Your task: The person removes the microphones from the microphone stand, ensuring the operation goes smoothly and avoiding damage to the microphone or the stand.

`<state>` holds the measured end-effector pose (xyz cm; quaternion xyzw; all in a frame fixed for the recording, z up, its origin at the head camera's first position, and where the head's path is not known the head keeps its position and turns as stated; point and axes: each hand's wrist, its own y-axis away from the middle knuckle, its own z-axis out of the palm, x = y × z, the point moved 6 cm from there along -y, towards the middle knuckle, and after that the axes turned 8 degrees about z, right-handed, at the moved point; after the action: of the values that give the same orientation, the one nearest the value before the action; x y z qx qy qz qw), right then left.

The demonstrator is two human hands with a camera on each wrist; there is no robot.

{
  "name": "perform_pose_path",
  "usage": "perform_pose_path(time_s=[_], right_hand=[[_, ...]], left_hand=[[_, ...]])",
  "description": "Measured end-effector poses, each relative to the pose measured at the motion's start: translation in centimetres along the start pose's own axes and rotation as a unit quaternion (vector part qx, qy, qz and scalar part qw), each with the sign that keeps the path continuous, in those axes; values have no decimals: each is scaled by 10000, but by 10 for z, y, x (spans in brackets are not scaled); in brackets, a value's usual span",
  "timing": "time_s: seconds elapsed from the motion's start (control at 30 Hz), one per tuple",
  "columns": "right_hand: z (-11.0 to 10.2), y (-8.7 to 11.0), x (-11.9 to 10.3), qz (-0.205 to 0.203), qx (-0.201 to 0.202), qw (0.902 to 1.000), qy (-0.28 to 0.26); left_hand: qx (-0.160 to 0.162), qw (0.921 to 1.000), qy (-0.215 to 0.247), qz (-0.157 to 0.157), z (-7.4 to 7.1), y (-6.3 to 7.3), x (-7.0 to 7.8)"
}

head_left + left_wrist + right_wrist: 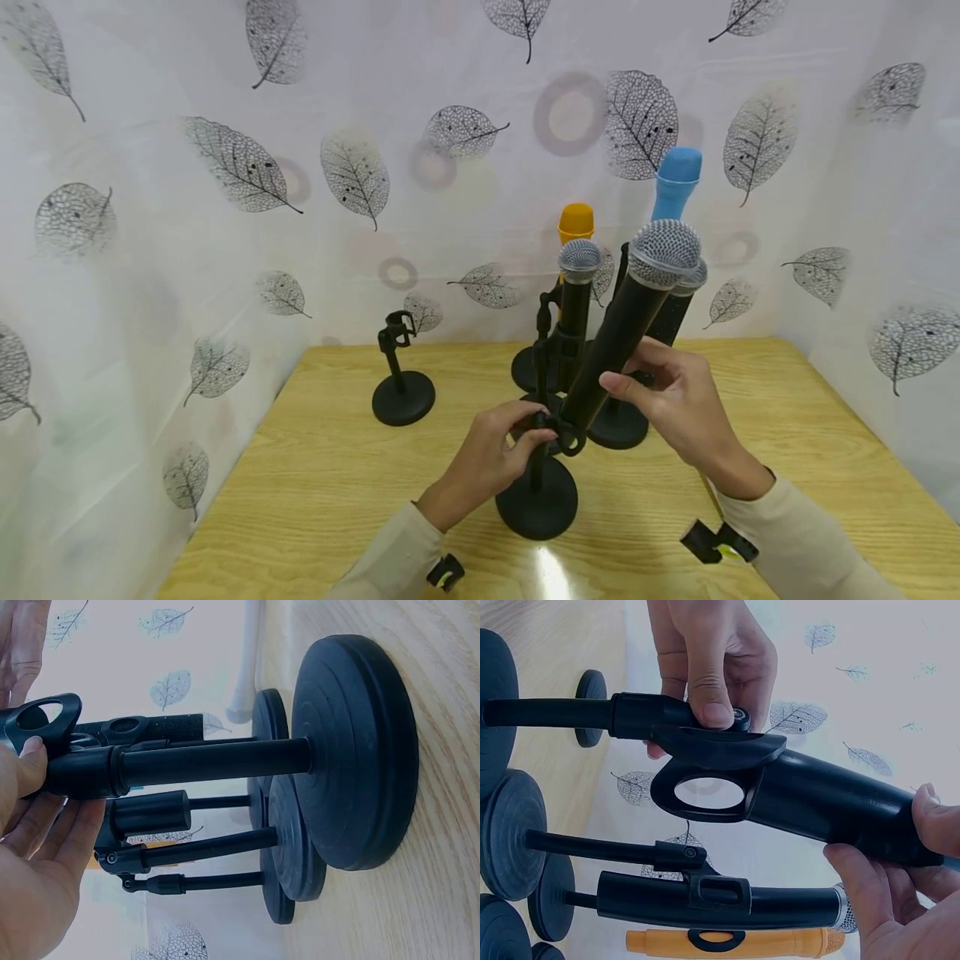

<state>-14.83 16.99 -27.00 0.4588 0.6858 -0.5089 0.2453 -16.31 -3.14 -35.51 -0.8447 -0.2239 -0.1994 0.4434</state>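
Head view: a black microphone (611, 346) with a silver mesh head is tilted over the front stand (537, 500), its head up and to the right, its lower end at the stand's ring-shaped clip (573, 439). The right hand (686, 408) has a closed grip on the microphone's body, thumb on one side and fingers on the other. The left hand (491, 450) has a pinching grip on the stand's neck, right at the clip, and the thumb touches the clip. From the right wrist, the microphone's end meets the clip, whose oval opening shows beside it.

Just behind, a second black microphone (575, 304) is held in another stand's clip. An orange microphone (577, 220) rises behind that one. To the right, a third black microphone (670, 318) is partly hidden by the held one, and a blue microphone (677, 179) stands tallest behind it. Well apart on the left is a short stand (403, 398) with a round black base. All are on a wood-grain bench (337, 492), against a pale curtain (480, 192) printed with dark skeleton leaves
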Motion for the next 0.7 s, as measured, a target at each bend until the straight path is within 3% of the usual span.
perform_pose_path(time_s=[0.7], right_hand=[[-1, -2, 3, 311, -90, 9991, -276]], left_hand=[[-1, 10000, 44, -56, 1, 0, -1]])
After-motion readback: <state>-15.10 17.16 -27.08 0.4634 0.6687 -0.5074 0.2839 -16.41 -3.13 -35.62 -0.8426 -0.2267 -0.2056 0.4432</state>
